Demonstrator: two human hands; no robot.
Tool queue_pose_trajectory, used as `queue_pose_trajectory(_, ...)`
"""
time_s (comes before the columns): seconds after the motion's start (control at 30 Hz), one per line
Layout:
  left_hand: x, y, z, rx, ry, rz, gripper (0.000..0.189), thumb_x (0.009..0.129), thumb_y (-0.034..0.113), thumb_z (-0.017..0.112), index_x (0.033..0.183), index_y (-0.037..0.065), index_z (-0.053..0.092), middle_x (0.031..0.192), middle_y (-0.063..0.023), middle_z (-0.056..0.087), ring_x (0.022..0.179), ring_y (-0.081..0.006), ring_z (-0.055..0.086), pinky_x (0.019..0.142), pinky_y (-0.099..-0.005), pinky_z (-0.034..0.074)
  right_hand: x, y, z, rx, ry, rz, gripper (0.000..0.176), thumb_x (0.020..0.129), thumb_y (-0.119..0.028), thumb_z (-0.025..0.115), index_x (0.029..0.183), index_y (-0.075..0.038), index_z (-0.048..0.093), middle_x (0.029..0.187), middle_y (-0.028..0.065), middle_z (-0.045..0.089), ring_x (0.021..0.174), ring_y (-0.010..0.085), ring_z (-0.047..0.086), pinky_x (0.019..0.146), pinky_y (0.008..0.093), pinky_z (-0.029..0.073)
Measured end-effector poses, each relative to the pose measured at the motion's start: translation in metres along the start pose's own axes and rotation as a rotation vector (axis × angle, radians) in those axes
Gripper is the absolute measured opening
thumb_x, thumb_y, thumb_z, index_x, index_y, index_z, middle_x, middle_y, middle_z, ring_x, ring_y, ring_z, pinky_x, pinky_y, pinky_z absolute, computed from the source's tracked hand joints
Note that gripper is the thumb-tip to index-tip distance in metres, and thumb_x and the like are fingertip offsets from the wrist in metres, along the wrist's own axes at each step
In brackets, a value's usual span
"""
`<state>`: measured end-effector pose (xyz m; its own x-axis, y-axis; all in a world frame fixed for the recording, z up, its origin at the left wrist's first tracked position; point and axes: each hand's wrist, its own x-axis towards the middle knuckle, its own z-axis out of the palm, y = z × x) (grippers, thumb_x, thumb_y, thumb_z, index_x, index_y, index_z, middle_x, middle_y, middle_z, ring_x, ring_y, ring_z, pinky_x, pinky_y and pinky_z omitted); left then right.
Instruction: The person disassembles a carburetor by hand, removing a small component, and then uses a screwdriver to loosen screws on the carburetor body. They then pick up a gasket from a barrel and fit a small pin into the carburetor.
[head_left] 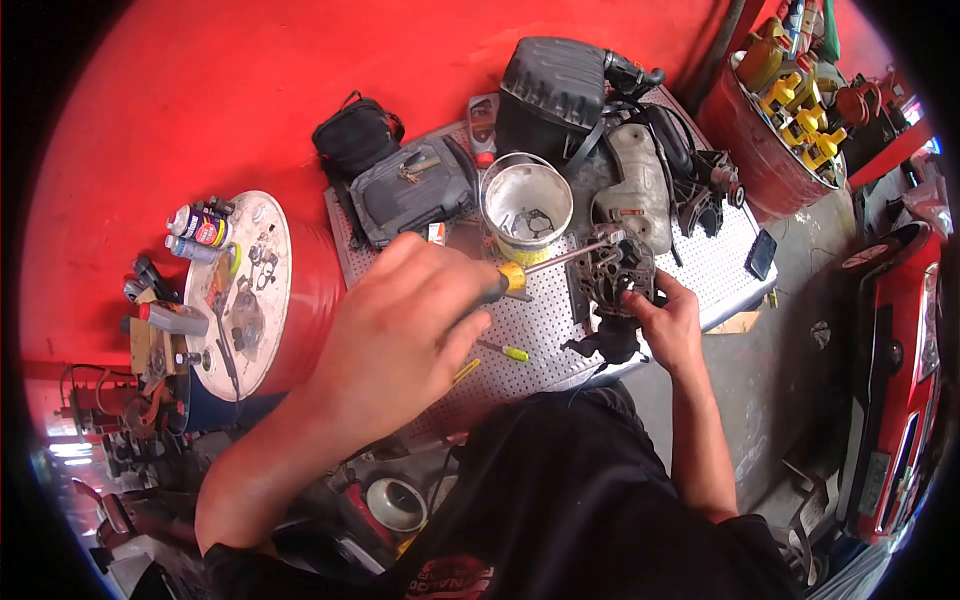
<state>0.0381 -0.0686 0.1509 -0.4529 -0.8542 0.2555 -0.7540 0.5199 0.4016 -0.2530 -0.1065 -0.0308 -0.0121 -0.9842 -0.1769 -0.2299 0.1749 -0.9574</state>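
My left hand (395,335) is closed around the black and yellow handle of a screwdriver (513,276). The screwdriver's metal shaft points right, its tip at the upper edge of a grey cast-metal engine part (612,278). On the right side of that part, my right hand (668,318) grips it, thumb on the near face and the other fingers partly hidden behind. A black piece (612,345) sits at the part's lower end. Below the screwdriver, a tool with a yellow-green end (515,354) lies on the perforated white tabletop (545,320).
A white bucket (528,205) with a gasket inside stands behind my hands. Around it are a black backpack (415,190), a black air filter housing (553,85) and a metal heat shield (632,185). A phone (761,255) lies at right; a drum (265,350) bears cans at left.
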Motion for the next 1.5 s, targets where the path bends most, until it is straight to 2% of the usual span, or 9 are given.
queue_pose_trajectory(0.1,-0.001,0.003,0.002,0.141,0.002,0.098,0.03,0.075,0.0,0.076,0.103,0.001,0.066,0.102,-0.0127,0.063,0.097,-0.031,0.061,0.083,-0.0414,0.051,-0.001,0.002,-0.001,0.052,-0.001,0.04,0.041,0.085,-0.004,0.071,0.124,0.006,0.064,0.098,0.0116,0.073,0.088,0.0147,0.066,0.081,0.0302,0.054)
queue_pose_trajectory(0.2,-0.004,0.004,0.007,0.233,0.003,0.127,0.035,0.075,0.001,0.076,0.107,0.002,0.064,0.104,-0.0133,0.061,0.096,-0.0325,0.06,0.083,-0.0425,0.051,-0.002,0.001,-0.001,-0.014,0.001,-0.001,0.03,0.088,-0.001,0.067,0.116,0.009,0.064,0.098,0.0103,0.072,0.087,0.0133,0.066,0.079,0.0278,0.054)
queue_pose_trajectory(0.4,-0.012,0.004,0.013,0.375,-0.048,-0.062,0.03,0.077,0.012,0.072,0.103,0.004,0.06,0.095,-0.01,0.057,0.092,-0.0254,0.06,0.072,-0.0357,0.054,-0.004,0.0,-0.001,0.034,0.016,-0.004,0.029,0.087,-0.001,0.067,0.115,0.008,0.065,0.098,0.0101,0.072,0.086,0.0131,0.066,0.079,0.0276,0.054)
queue_pose_trajectory(0.5,-0.003,0.014,0.003,0.276,-0.145,-0.145,0.041,0.078,0.009,0.076,0.114,-0.001,0.059,0.099,-0.0164,0.057,0.097,-0.0347,0.059,0.083,-0.0428,0.05,-0.005,-0.001,-0.001,-0.017,0.016,-0.007,0.03,0.087,-0.001,0.067,0.116,0.008,0.065,0.099,0.01,0.072,0.085,0.013,0.066,0.078,0.0274,0.054)
queue_pose_trajectory(1.0,0.003,0.011,0.003,0.172,0.05,0.089,0.036,0.073,-0.006,0.072,0.106,0.001,0.06,0.103,-0.0147,0.057,0.099,-0.0333,0.057,0.086,-0.0433,0.048,-0.001,0.023,-0.003,0.035,0.021,-0.007,0.038,0.084,-0.007,0.07,0.12,0.005,0.066,0.096,0.0126,0.073,0.088,0.0164,0.067,0.081,0.0314,0.053)
queue_pose_trajectory(1.1,-0.006,0.001,0.012,0.214,0.052,-0.021,0.039,0.074,-0.003,0.072,0.111,0.002,0.058,0.104,-0.0148,0.057,0.1,-0.0337,0.058,0.084,-0.0428,0.049,-0.003,0.017,-0.002,0.018,0.022,0.003,0.038,0.084,-0.007,0.07,0.12,0.005,0.066,0.096,0.0127,0.073,0.087,0.0166,0.067,0.081,0.0315,0.053)
queue_pose_trajectory(1.2,-0.012,0.007,0.006,0.296,-0.193,-0.155,0.043,0.077,0.001,0.072,0.117,0.003,0.056,0.106,-0.015,0.056,0.101,-0.0346,0.059,0.084,-0.0426,0.05,-0.002,0.011,-0.002,0.037,0.015,0.05,0.039,0.084,-0.007,0.071,0.121,0.005,0.066,0.095,0.0128,0.073,0.087,0.0164,0.067,0.08,0.0313,0.053)
queue_pose_trajectory(1.4,-0.005,0.012,-0.002,0.113,-0.065,-0.093,0.043,0.08,0.003,0.069,0.121,0.002,0.056,0.106,-0.0161,0.056,0.103,-0.0351,0.058,0.087,-0.0425,0.05,-0.003,0.007,0.0,-0.074,0.055,0.008,0.035,0.085,-0.006,0.07,0.118,0.005,0.067,0.094,0.0124,0.073,0.085,0.0153,0.067,0.078,0.0309,0.054)
queue_pose_trajectory(1.5,-0.009,0.009,0.002,0.062,-0.062,-0.02,0.044,0.076,-0.003,0.068,0.118,0.001,0.057,0.109,-0.0168,0.056,0.105,-0.0359,0.056,0.089,-0.0432,0.048,-0.006,-0.001,0.001,0.067,0.023,0.054,0.034,0.085,-0.005,0.069,0.117,0.005,0.067,0.094,0.0121,0.073,0.086,0.0155,0.067,0.08,0.0313,0.054)
